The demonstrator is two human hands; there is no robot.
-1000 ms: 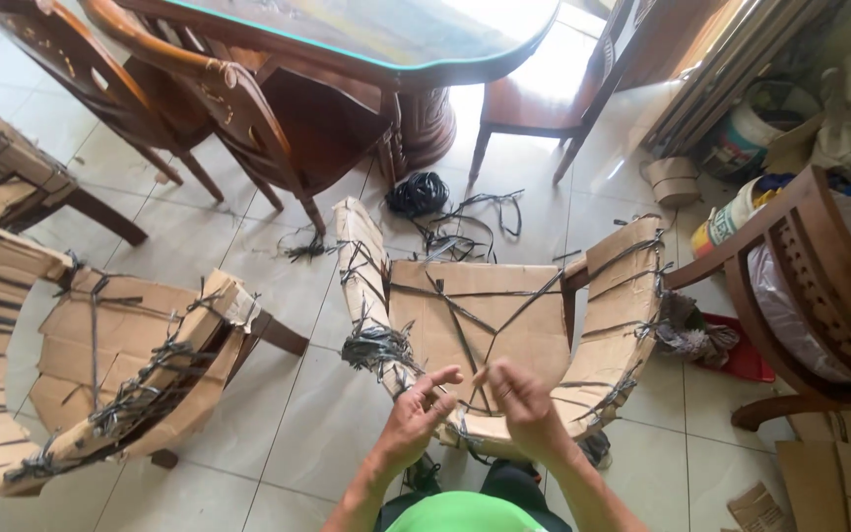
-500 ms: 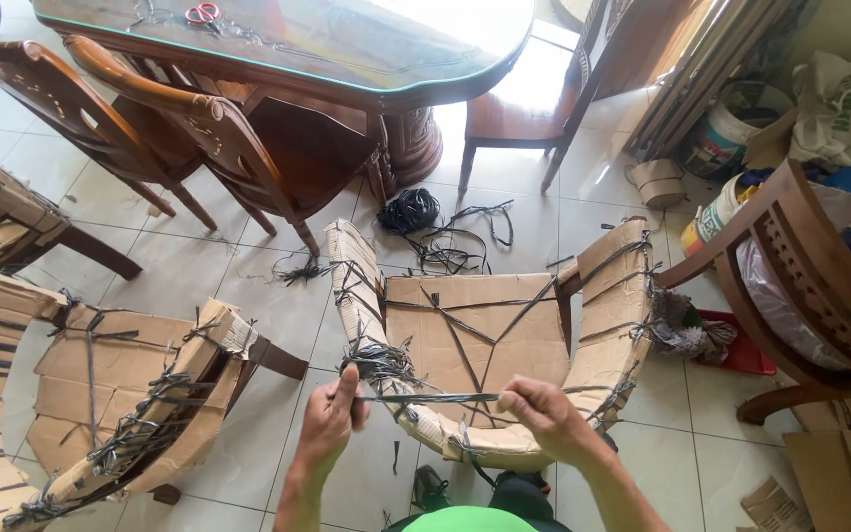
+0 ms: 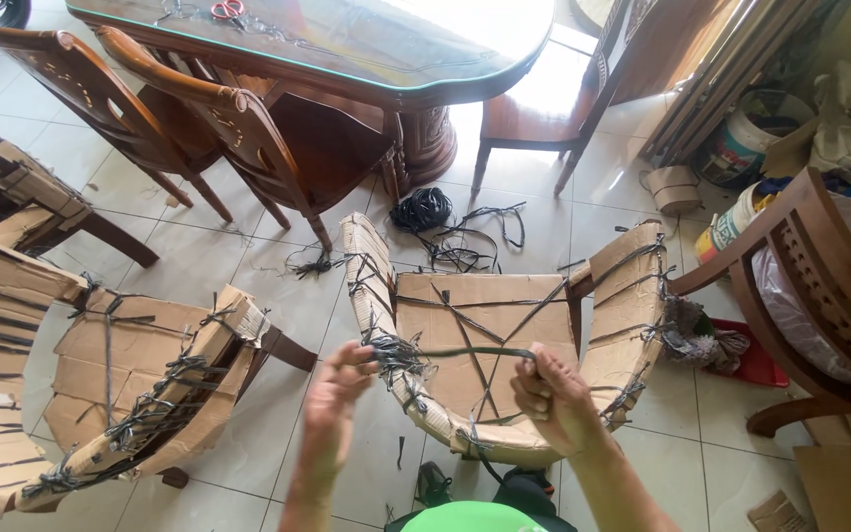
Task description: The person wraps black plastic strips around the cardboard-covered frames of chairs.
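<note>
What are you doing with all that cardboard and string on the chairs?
A person is standing over a chair wrapped in cardboard and tied with dark strapping. The left hand and the right hand each grip one end of a dark strap, stretched tight between them above the chair's seat. Another cardboard-wrapped chair stands to the left, a loose coil of strapping lies on the tiled floor, and red-handled scissors sit on the glass-topped table.
</note>
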